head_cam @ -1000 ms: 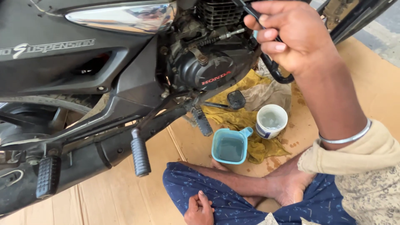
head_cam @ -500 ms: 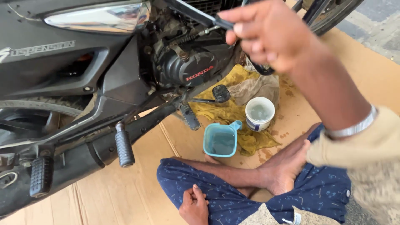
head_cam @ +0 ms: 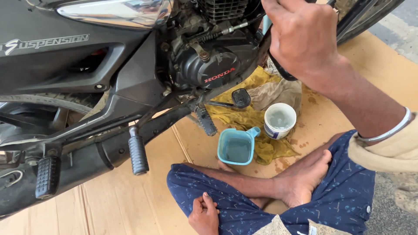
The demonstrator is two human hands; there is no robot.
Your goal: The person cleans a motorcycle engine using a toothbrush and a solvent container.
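Right hand (head_cam: 305,39) raised far and right, fingers curled shut, back of hand toward camera, forearm stretched out, bangle at wrist. Left hand (head_cam: 203,214) low and near, loosely curled, resting on crossed legs.

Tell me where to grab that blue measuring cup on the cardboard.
Take the blue measuring cup by its stubby handle, which points up and right toward the white cup. Come from above on that side; the cup holds liquid and stands upright, so keep it level.

Glossy chrome exhaust shield (head_cam: 117,12), matt cast-metal engine case (head_cam: 209,65), crumpled yellow cloth (head_cam: 244,115), brown cardboard sheet (head_cam: 126,200).
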